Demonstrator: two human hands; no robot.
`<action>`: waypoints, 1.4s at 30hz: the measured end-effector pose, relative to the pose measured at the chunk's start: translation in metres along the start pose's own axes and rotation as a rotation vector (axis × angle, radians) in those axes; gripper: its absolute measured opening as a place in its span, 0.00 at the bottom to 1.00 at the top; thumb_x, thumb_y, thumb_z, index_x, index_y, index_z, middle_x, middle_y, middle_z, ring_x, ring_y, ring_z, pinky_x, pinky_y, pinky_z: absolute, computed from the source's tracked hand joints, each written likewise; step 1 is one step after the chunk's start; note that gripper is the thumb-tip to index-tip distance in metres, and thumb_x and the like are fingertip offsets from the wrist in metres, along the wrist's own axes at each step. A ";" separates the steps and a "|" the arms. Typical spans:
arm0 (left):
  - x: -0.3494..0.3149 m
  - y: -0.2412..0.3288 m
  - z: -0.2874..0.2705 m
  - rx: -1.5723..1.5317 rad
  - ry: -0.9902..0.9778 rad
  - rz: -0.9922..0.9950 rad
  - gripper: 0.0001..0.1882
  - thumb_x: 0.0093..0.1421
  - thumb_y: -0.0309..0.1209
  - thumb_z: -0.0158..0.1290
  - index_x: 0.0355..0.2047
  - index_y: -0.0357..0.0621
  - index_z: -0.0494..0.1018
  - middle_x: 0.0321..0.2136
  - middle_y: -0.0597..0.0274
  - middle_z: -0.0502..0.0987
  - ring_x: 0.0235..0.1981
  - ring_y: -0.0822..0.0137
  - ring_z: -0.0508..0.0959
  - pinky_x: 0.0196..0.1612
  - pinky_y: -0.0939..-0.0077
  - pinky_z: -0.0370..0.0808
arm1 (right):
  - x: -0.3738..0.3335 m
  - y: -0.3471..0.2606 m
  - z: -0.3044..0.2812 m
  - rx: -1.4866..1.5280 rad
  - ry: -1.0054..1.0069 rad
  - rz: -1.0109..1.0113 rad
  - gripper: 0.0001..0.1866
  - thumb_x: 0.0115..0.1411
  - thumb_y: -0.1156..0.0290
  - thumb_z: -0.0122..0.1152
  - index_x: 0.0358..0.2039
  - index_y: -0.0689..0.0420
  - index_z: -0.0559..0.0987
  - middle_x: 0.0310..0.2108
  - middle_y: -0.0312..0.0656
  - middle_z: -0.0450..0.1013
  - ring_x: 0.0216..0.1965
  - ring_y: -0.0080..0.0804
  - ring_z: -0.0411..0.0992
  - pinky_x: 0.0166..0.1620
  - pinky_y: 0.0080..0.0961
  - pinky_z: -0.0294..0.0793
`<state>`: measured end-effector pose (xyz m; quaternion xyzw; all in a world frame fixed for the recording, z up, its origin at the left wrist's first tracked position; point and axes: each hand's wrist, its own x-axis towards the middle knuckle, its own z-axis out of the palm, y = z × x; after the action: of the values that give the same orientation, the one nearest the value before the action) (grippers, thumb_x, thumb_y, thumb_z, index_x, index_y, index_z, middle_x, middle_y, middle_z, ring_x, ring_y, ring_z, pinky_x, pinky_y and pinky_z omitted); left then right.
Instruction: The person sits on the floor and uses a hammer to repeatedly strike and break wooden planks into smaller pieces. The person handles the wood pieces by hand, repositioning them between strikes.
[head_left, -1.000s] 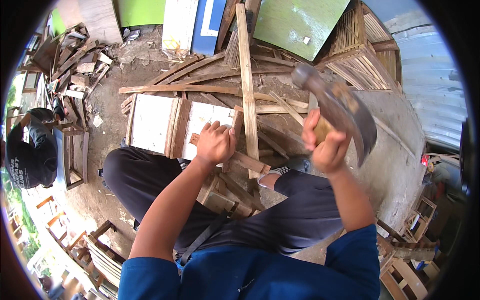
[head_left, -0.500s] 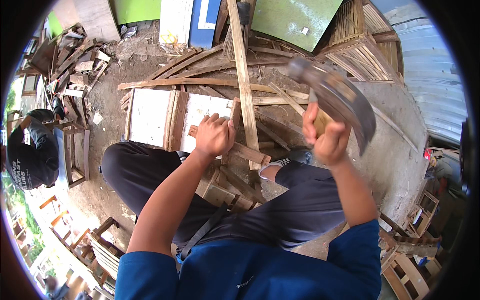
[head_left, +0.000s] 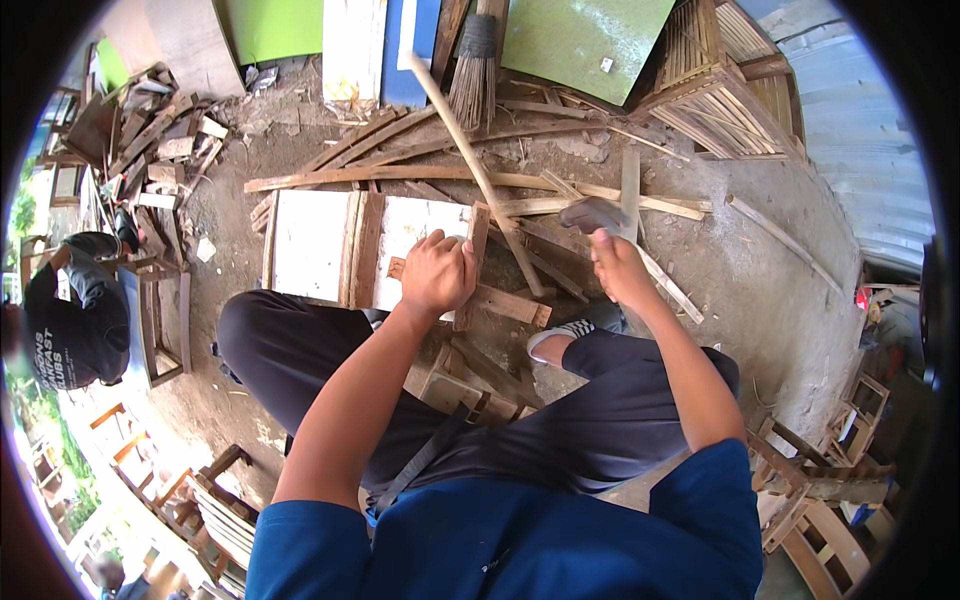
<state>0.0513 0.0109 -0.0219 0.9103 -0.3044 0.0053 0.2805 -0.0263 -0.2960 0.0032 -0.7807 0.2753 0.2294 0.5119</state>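
My right hand [head_left: 618, 265] is closed round a hammer [head_left: 592, 214], whose dark head is low over the timber just right of a wooden frame piece. The fingers of my left hand [head_left: 438, 270] are curled round the right part of a wooden frame with white panels [head_left: 315, 245], near its upright end bar [head_left: 478, 232]; the fingertips are partly hidden. Beside that bar, a long wooden strip [head_left: 470, 158] slants from upper left to lower right, apparently loose. A short wooden piece [head_left: 512, 305] sticks out below my left hand.
Long boards [head_left: 400, 173] lie across the ground beyond the frame. A broom [head_left: 473, 75] stands behind them, near a green panel [head_left: 585, 45]. Scrap wood [head_left: 165, 150] is heaped at the far left, where a person [head_left: 75, 310] sits. Wooden furniture [head_left: 810, 490] stands at lower right.
My right hand has swung the hammer down and left from its raised position. The long strip has tilted, its top going left and its lower end right. My left hand stays on the frame.
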 end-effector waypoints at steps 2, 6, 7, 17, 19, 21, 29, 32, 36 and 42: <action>0.002 0.000 -0.001 -0.004 -0.017 0.005 0.19 0.67 0.31 0.49 0.18 0.39 0.74 0.21 0.52 0.77 0.29 0.50 0.77 0.34 0.54 0.76 | -0.030 -0.009 -0.007 0.326 -0.010 0.009 0.31 0.76 0.40 0.39 0.33 0.58 0.69 0.18 0.31 0.62 0.13 0.18 0.60 0.15 0.21 0.62; 0.002 0.001 -0.006 -0.015 -0.068 0.089 0.17 0.68 0.37 0.49 0.25 0.41 0.75 0.25 0.53 0.77 0.32 0.51 0.77 0.34 0.56 0.77 | -0.098 -0.007 -0.007 0.610 0.062 -0.042 0.30 0.76 0.40 0.40 0.34 0.58 0.69 0.16 0.31 0.60 0.10 0.17 0.58 0.13 0.18 0.60; 0.001 0.000 -0.009 -0.017 -0.100 0.120 0.17 0.69 0.39 0.49 0.28 0.42 0.75 0.26 0.54 0.78 0.33 0.52 0.78 0.35 0.56 0.78 | -0.113 -0.005 -0.002 0.665 0.066 -0.066 0.30 0.76 0.40 0.40 0.34 0.58 0.69 0.16 0.31 0.60 0.10 0.17 0.58 0.13 0.18 0.60; 0.004 0.002 -0.033 -0.103 -0.405 0.425 0.18 0.64 0.44 0.62 0.40 0.41 0.77 0.37 0.52 0.79 0.36 0.46 0.80 0.39 0.55 0.79 | -0.138 0.003 0.012 1.039 0.169 -0.198 0.31 0.72 0.36 0.47 0.34 0.56 0.69 0.17 0.30 0.60 0.11 0.17 0.58 0.15 0.20 0.61; 0.005 0.008 -0.040 -0.203 -0.444 0.326 0.18 0.70 0.43 0.55 0.38 0.37 0.77 0.31 0.43 0.80 0.33 0.38 0.80 0.36 0.52 0.77 | -0.144 0.006 0.013 1.042 0.172 -0.159 0.31 0.72 0.35 0.47 0.35 0.55 0.69 0.17 0.30 0.59 0.11 0.17 0.57 0.15 0.19 0.60; 0.005 0.014 -0.049 -0.237 -0.535 0.224 0.20 0.72 0.43 0.52 0.37 0.35 0.77 0.29 0.40 0.79 0.33 0.37 0.79 0.36 0.51 0.76 | -0.149 0.009 0.015 1.053 0.161 -0.143 0.31 0.71 0.35 0.47 0.35 0.54 0.70 0.17 0.29 0.59 0.11 0.17 0.57 0.14 0.19 0.60; -0.007 0.035 -0.067 -0.325 -0.526 -0.004 0.24 0.76 0.44 0.45 0.37 0.31 0.77 0.22 0.37 0.75 0.25 0.38 0.74 0.35 0.53 0.73 | -0.149 0.009 0.016 1.090 0.115 -0.163 0.30 0.72 0.35 0.47 0.35 0.53 0.70 0.16 0.29 0.59 0.11 0.16 0.56 0.14 0.18 0.59; -0.008 0.038 -0.074 -0.296 -0.545 -0.034 0.24 0.76 0.44 0.46 0.39 0.32 0.78 0.23 0.37 0.76 0.26 0.41 0.75 0.35 0.54 0.74 | -0.149 0.006 0.019 1.080 0.094 -0.171 0.30 0.72 0.35 0.47 0.35 0.53 0.70 0.16 0.29 0.59 0.11 0.16 0.56 0.14 0.18 0.59; -0.011 0.036 -0.084 -0.281 -0.363 0.043 0.20 0.72 0.42 0.54 0.44 0.33 0.80 0.26 0.44 0.78 0.29 0.49 0.78 0.37 0.58 0.74 | -0.149 0.004 0.021 1.086 0.079 -0.214 0.30 0.72 0.35 0.47 0.35 0.52 0.69 0.16 0.28 0.58 0.11 0.16 0.56 0.14 0.18 0.58; -0.025 0.016 -0.085 -0.058 -0.165 0.101 0.17 0.63 0.37 0.64 0.48 0.43 0.83 0.37 0.53 0.80 0.37 0.51 0.80 0.43 0.60 0.77 | -0.144 0.007 0.017 1.166 0.061 -0.150 0.30 0.71 0.34 0.46 0.34 0.52 0.69 0.16 0.27 0.58 0.11 0.16 0.56 0.14 0.18 0.58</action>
<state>0.0356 0.0581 0.0537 0.8826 -0.3721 -0.0644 0.2802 -0.1388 -0.2541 0.0840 -0.3940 0.3145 -0.0194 0.8634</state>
